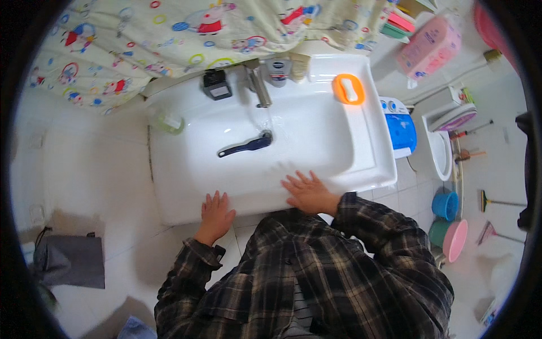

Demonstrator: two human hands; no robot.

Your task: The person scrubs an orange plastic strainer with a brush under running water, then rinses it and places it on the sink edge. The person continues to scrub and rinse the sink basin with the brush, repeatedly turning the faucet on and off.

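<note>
A wide white ceramic washbasin (305,148) lies before me. My left hand (215,216) is at its front rim, fingers apart and holding nothing. Farther right, my right hand (309,193) spreads its fingers over the front edge, also without anything in it; whether it touches the ceramic is hard to tell. Between and beyond both hands, a dark blue long-handled tool (245,147) rests in the bowl. Its head lies by the drain, too small to identify. Above that stands a metal faucet (259,84), with what looks like a thin stream of water below its spout.
Along the basin's back are a black bottle (217,84), a tube (278,72) and a bristle brush (299,68). White soap (349,90) sits in an orange dish (360,87). A green-rimmed clear cup (171,124) is at left. To the right are a small blue-and-white washing machine (400,129) and a toilet (438,148).
</note>
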